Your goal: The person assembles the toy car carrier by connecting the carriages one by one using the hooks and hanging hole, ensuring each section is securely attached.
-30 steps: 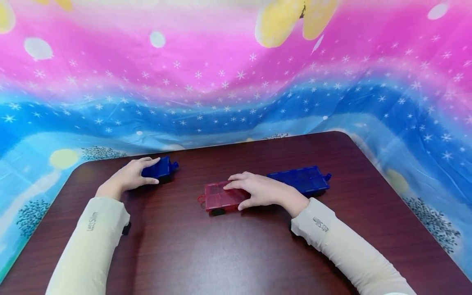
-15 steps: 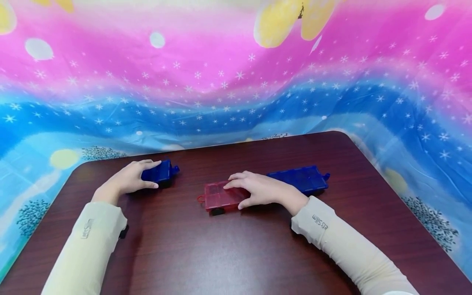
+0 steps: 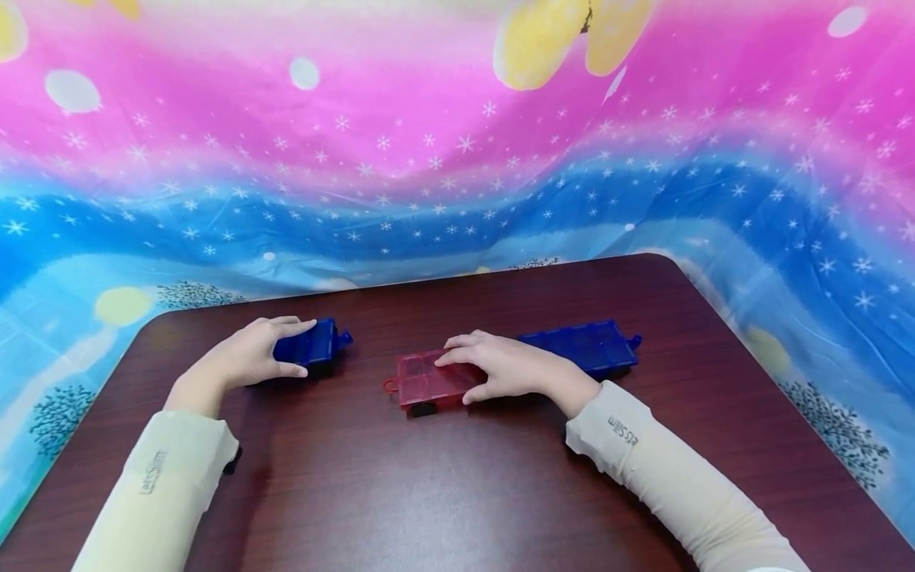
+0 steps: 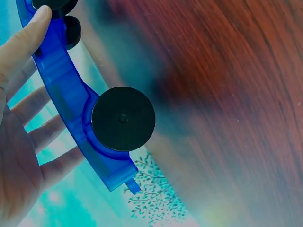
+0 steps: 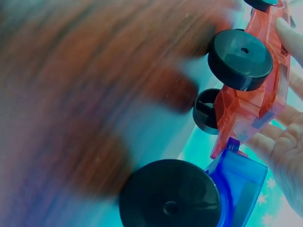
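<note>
My left hand (image 3: 232, 357) grips a see-through blue toy car (image 3: 323, 340) with a flat tiled top, near the table's far left. A small blue hook sticks out from its right end. In the left wrist view my thumb lies along one side of this blue car (image 4: 64, 92), the fingers along the other, and black wheels show. At the middle, my right hand (image 3: 511, 367) holds a see-through red toy car (image 3: 418, 380) with a red loop at its left end. Directly behind it stands a longer blue toy car (image 3: 575, 346); the right wrist view shows its blue hook (image 5: 232, 145) at the red car's end.
All this is on a dark reddish-brown wooden table (image 3: 429, 492) with rounded far corners. A pink and blue snowflake-printed cloth (image 3: 429, 175) hangs around the table's far side and both sides. A gap of bare table lies between the left blue car and the red car.
My left hand has drawn the blue car slightly toward me and to the right, nearer the red car. My right hand and its two cars have stayed in place.
</note>
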Tool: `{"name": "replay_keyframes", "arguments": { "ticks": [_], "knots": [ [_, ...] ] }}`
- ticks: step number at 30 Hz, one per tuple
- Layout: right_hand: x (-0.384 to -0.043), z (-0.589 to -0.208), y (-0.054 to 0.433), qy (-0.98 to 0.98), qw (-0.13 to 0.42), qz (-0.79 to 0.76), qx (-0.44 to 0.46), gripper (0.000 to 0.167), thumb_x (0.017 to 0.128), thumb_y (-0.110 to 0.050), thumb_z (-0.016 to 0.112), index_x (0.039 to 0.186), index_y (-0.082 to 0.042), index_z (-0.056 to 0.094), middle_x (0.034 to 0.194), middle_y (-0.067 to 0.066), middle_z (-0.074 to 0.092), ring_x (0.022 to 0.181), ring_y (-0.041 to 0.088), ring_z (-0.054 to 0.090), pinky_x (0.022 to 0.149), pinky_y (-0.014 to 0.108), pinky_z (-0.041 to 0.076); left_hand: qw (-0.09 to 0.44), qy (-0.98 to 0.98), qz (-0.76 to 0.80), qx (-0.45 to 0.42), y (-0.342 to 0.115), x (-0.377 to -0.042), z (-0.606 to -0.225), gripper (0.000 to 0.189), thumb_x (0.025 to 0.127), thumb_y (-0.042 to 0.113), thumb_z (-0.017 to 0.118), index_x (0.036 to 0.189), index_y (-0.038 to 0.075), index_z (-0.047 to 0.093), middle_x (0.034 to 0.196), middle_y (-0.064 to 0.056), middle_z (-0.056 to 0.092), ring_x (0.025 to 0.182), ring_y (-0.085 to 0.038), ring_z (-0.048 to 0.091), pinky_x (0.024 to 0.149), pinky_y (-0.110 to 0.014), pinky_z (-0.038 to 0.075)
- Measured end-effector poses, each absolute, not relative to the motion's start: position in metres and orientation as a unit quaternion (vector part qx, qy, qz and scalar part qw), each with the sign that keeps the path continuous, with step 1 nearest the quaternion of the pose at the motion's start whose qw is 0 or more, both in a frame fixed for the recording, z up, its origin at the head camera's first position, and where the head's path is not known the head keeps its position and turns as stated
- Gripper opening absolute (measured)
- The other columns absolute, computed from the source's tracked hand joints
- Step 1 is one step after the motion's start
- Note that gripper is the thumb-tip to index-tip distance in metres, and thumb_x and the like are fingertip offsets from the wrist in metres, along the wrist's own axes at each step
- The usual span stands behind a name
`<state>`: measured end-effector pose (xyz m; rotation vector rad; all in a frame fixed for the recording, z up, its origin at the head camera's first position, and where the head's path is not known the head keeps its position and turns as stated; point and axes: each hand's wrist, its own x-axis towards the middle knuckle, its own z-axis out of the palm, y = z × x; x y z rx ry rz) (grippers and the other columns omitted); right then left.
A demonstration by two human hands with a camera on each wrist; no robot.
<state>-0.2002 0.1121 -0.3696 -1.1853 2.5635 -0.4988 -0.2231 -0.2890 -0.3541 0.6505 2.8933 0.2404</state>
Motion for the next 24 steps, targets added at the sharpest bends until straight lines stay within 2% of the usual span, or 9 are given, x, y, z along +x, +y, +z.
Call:
{"name": "replay_keyframes", "arguments": {
  "ticks": [24],
  "knots": [
    [-0.2, -0.368, 0.118, 0.883, 0.133, -0.188, -0.409, 0.062, 0.088, -0.031, 0.076, 0.145, -0.019, 0.053, 0.155, 0.01, 0.042, 0.14, 0.029, 0.041, 0.107, 0.047, 0.047, 0.082, 0.967, 0.062, 0.231, -0.264, -0.183, -0.342, 0.078, 0.079, 0.04, 0.082, 0.146, 0.014, 0.052, 0.143, -0.026, 0.052, 0.128, -0.051, 0.047, 0.097, -0.063, 0.047]
  ]
}}
